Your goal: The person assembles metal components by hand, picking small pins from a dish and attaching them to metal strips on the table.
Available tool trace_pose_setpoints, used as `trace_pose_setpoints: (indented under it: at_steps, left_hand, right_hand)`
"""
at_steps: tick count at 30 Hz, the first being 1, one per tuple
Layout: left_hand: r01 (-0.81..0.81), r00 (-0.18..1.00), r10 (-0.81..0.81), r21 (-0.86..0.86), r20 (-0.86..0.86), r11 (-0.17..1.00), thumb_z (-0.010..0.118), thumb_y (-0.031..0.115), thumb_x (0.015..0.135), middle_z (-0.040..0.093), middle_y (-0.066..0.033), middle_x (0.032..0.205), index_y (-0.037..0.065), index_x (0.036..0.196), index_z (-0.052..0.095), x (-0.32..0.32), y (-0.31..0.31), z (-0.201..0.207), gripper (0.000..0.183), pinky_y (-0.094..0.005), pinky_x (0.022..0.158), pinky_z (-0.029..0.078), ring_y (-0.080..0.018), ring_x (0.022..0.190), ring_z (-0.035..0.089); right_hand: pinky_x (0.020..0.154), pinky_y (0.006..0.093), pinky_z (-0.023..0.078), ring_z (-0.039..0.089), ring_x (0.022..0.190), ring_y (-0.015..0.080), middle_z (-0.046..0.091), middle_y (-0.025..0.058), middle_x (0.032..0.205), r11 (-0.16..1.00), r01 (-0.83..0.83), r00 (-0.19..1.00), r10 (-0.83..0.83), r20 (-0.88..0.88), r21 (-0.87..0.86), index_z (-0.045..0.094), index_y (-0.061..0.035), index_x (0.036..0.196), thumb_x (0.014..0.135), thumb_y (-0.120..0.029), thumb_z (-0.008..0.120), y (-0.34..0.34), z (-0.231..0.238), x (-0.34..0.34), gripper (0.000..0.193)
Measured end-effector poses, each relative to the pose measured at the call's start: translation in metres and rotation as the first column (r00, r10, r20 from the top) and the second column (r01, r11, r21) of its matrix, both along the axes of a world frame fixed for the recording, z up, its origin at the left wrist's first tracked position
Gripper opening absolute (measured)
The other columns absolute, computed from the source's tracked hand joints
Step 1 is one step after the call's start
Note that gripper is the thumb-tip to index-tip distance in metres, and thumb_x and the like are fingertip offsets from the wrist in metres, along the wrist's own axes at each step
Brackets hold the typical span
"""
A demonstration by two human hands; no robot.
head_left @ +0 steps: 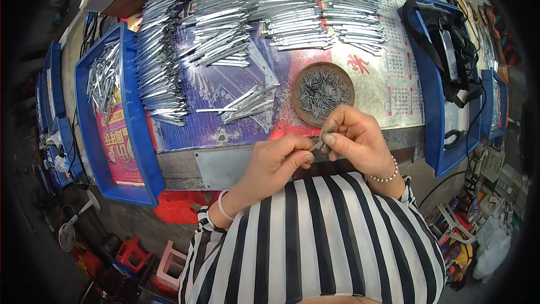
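Observation:
Close to the table's front edge, my left hand [275, 163] and my right hand [357, 142] meet with fingertips pinched together. Between them shows a small, thin metal piece [317, 146], held at both ends; its exact shape is mostly hidden by the fingers. Just beyond my right hand stands a round brown dish [296, 106] heaped with short dark grey metal pins [323, 93]. To the left of the dish, a loose pile of slim silver metal strips [247, 104] lies on the printed table cover.
Several rows of stacked metal strips [160, 62] fill the table's far side. At left, a blue tray [147, 171] holds more strips; another blue tray [436, 135] at right holds a black strapped bag [450, 50]. Red and pink stools [170, 262] stand on the floor at lower left.

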State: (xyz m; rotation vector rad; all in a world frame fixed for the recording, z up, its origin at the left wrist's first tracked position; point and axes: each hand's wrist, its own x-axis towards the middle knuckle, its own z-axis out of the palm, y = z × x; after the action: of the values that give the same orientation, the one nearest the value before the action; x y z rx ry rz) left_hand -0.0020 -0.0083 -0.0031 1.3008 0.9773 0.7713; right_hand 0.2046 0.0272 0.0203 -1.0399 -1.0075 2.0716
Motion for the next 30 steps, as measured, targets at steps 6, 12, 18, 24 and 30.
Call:
trace_pose_setpoints:
  at_steps: [6, 12, 18, 24, 30]
  left_hand:
    - [-0.004, 1.0, 0.004, -0.001, 0.001, 1.0, 0.06, 0.007, 0.093, 0.069, -0.0101, 0.082, -0.003, 0.096, 0.061, -0.003, -0.001, 0.004, 0.011, -0.025, 0.063, 0.055, -0.0145, 0.07, 0.068]
    - [0.008, 0.999, -0.007, -0.029, 0.036, 1.0, 0.058, 0.008, 0.094, 0.064, -0.0082, 0.077, -0.002, 0.098, 0.06, -0.001, -0.005, 0.002, 0.012, -0.0258, 0.059, 0.052, -0.0148, 0.065, 0.066]
    - [0.021, 1.0, -0.021, -0.052, 0.0, 0.998, 0.058, 0.009, 0.094, 0.066, -0.0088, 0.082, -0.003, 0.098, 0.061, -0.016, -0.004, -0.002, 0.013, -0.024, 0.06, 0.052, -0.0126, 0.069, 0.065]
    - [-0.166, 0.729, 0.425, 0.464, -0.537, 0.87, 0.066, -0.001, 0.081, 0.058, -0.0106, 0.09, 0.001, 0.101, 0.062, -0.075, 0.023, -0.007, 0.021, -0.0322, 0.062, 0.046, -0.0216, 0.071, 0.059]
    - [0.088, 0.594, 0.384, 0.532, -0.707, 0.842, 0.067, 0.001, 0.079, 0.054, -0.0114, 0.09, 0.005, 0.095, 0.06, -0.109, 0.038, -0.033, 0.018, -0.0387, 0.06, 0.047, -0.0316, 0.073, 0.06]
  right_hand:
    - [0.061, 0.0208, 0.051, 0.06, 0.07, 0.0067, 0.058, 0.0037, 0.08, 0.972, -0.041, 0.983, -0.002, 0.181, 0.23, 0.051, 0.0023, 0.095, 0.095, -0.009, 0.056, -0.012, 0.004, -0.004, 0.012]
    - [0.057, 0.0224, 0.051, 0.061, 0.065, 0.0086, 0.06, 0.0047, 0.076, 0.973, -0.002, 0.991, -0.029, 0.13, 0.23, 0.052, 0.0018, 0.092, 0.095, -0.012, 0.057, -0.016, -0.005, -0.002, 0.015]
    - [0.057, 0.0228, 0.05, 0.063, 0.062, 0.0118, 0.064, 0.0076, 0.077, 0.931, -0.182, 0.955, 0.092, 0.281, 0.316, 0.054, 0.0012, 0.094, 0.097, -0.019, 0.055, -0.013, -0.007, -0.004, 0.02]
    - [0.063, 0.0236, 0.051, 0.063, 0.071, 0.0112, 0.065, 0.0079, 0.082, 0.965, -0.053, 0.977, -0.003, 0.212, 0.255, 0.057, 0.0013, 0.098, 0.096, -0.02, 0.056, -0.012, -0.012, 0.0, 0.021]
    - [0.065, 0.0305, 0.05, 0.065, 0.071, 0.0193, 0.065, 0.0116, 0.078, 0.894, -0.229, 0.885, 0.026, 0.464, 0.386, 0.058, 0.0006, 0.096, 0.091, -0.016, 0.061, -0.003, -0.009, 0.006, 0.018]
